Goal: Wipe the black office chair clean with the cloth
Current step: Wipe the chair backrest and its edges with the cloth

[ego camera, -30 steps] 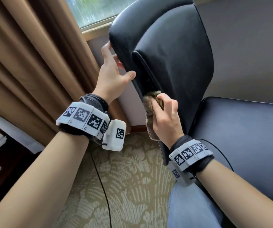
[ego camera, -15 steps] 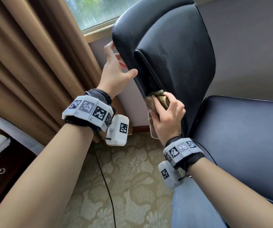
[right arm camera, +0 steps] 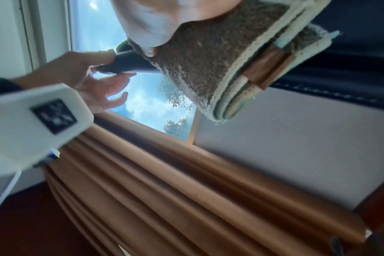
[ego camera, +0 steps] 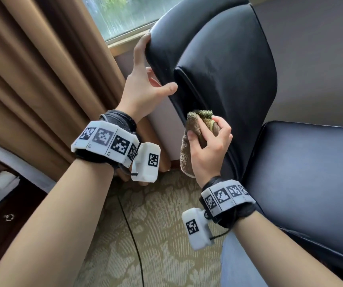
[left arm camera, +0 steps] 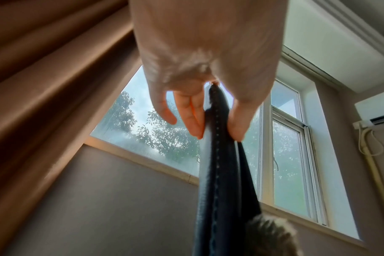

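The black office chair's backrest [ego camera: 224, 69] stands tilted before the window, its seat [ego camera: 311, 183] at the right. My left hand [ego camera: 145, 83] grips the backrest's left edge [left arm camera: 217, 131], thumb on the front and fingers behind. My right hand [ego camera: 205, 148] holds a folded brown terry cloth [ego camera: 197, 125] and presses it on the side seam of the backrest cushion. In the right wrist view the cloth [right arm camera: 219, 57] shows its folded layers against the chair [right arm camera: 351, 57], with the left hand [right arm camera: 88, 76] on the edge beyond.
Brown curtains [ego camera: 42, 79] hang at the left, close to the chair's back. A window [ego camera: 121, 15] and grey wall [ego camera: 321, 59] lie behind. A thin black cable [ego camera: 133, 235] runs over the patterned carpet [ego camera: 156, 235]. Dark wooden furniture [ego camera: 1, 214] stands at the lower left.
My right hand has slid the cloth a little up along the backrest's side seam and turned more onto the cushion. My left hand keeps its hold on the edge.
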A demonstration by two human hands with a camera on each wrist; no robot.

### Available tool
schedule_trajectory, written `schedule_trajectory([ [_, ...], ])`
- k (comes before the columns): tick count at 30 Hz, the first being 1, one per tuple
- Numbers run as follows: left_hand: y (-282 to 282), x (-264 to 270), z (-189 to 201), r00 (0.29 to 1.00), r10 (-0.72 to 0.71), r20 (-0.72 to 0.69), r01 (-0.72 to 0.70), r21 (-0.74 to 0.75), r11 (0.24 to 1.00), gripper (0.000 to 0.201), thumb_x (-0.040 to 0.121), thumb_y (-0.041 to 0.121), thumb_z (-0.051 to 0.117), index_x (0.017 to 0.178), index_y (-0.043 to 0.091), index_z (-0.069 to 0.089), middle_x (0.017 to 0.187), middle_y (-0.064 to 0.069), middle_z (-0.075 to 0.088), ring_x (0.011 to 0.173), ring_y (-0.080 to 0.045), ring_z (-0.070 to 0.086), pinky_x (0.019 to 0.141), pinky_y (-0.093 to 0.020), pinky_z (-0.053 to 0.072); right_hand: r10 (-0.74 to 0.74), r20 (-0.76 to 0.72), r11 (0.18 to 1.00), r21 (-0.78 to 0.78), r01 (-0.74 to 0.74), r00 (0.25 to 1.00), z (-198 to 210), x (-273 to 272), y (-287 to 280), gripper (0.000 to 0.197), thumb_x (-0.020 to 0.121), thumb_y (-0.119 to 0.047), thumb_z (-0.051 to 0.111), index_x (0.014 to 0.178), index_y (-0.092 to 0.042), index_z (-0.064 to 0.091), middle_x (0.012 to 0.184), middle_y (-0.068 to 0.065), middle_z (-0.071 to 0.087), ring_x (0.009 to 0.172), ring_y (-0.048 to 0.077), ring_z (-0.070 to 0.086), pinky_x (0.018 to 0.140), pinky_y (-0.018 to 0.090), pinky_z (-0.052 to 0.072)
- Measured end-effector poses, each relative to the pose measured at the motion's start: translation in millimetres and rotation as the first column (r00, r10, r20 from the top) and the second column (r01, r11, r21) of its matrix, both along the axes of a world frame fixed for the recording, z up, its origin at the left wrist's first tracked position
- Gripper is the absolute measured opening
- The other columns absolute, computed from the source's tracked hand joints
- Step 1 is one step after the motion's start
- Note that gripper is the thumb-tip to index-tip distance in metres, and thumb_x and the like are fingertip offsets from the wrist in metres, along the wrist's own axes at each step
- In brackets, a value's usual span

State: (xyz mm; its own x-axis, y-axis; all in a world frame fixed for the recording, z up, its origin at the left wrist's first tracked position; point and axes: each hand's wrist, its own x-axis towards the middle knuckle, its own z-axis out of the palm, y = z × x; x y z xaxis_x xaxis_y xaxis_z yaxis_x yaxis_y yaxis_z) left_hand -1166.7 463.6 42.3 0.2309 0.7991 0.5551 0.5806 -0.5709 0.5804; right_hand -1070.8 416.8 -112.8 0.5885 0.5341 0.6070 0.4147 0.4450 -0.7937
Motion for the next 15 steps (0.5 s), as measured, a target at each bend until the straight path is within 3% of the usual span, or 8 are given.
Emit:
schedule_trajectory([
  [4,-10.3,2.2,4.4,0.999,0.052,-0.016,-0.051,0.046,0.998,0.085,0.068,0.015,0.073,0.140,0.023,0.027,0.095,0.005,0.067,0.076,-0.004,0.064,0.077,-0.013,0.048,0.008,0.062,0.999,-0.031,-0.007,0.998,-11.5,5.1,-8.3,0.031,0.082,-0.027,0.055,0.105,-0.014,0.071,0.120,0.016,0.050,0.100,0.017,0.037,0.093,0.032,0.037],
  [7,-19.9,3.9,3.9,0.998,0.055,0.008,-0.055,0.055,0.997,0.086,0.066,0.015,0.073,0.140,0.022,0.030,0.098,0.003,0.069,0.080,-0.010,0.066,0.080,-0.017,0.050,0.028,0.042,0.998,-0.050,-0.026,0.999,-17.5,10.5,-18.4,0.032,0.080,-0.025,0.053,0.102,-0.012,0.072,0.120,0.017,0.049,0.101,0.016,0.037,0.093,0.037,0.037],
  [9,-26.3,4.6,4.1,0.998,0.063,0.020,-0.064,0.058,0.996,0.086,0.066,0.015,0.074,0.140,0.022,0.030,0.097,0.006,0.067,0.080,-0.009,0.066,0.080,-0.016,0.050,0.069,0.001,0.997,-0.036,-0.069,0.998,-13.9,12.6,-26.7,0.032,0.081,-0.025,0.052,0.102,-0.011,0.071,0.121,0.017,0.047,0.103,0.012,0.035,0.097,0.030,0.034],
  [12,-38.9,7.0,3.3,0.996,0.090,0.025,-0.091,0.059,0.994,0.086,0.067,0.014,0.075,0.139,0.022,0.030,0.088,0.019,0.060,0.079,-0.011,0.066,0.079,-0.020,0.052,0.116,0.005,0.993,0.016,-0.116,0.993,3.6,11.8,-35.7,0.030,0.082,-0.019,0.054,0.105,-0.008,0.070,0.121,0.016,0.045,0.107,0.017,0.035,0.101,0.010,0.023],
  [15,-52.4,9.2,1.3,0.993,0.115,0.031,-0.117,0.071,0.991,0.085,0.067,0.014,0.076,0.139,0.022,0.031,0.086,0.024,0.055,0.080,-0.012,0.066,0.079,-0.021,0.052,0.127,0.009,0.990,0.061,-0.127,0.992,14.1,14.0,-38.9,0.029,0.082,-0.016,0.054,0.105,-0.005,0.069,0.118,0.016,0.046,0.106,0.016,0.037,0.101,0.007,0.020],
])
